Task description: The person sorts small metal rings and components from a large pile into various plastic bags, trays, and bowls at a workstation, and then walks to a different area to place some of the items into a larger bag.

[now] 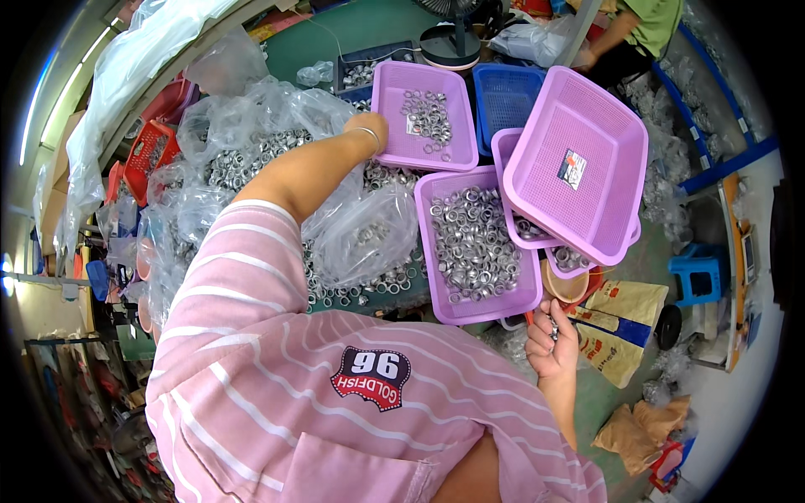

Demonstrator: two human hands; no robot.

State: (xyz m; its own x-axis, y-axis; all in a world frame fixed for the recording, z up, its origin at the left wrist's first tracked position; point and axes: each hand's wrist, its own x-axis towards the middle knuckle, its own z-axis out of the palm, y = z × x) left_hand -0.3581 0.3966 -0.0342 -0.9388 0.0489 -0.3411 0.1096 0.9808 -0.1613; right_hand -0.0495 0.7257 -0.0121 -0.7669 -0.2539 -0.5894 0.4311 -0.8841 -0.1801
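My left hand (367, 132) is at the left rim of a lilac plastic basket (386, 92) with some metal rings scattered in it; its fingers are hidden. Low on the right, my right hand (552, 342) has its fingers curled around a few small metal rings (554, 332). Just beyond it stands a second lilac basket (537, 293), thickly filled with silver rings (474, 247). Two more lilac baskets are stacked askew to the right, and the upper one (579, 126) holds no rings, only a label at its bottom.
A blue basket (507, 96) and a desk fan (453, 38) stand at the back. Clear plastic bags (365, 243) and loose rings cover the left side of the table. On the right are a yellow sack (625, 306) and blue stool (698, 272). A person in green (658, 21) is at the back right.
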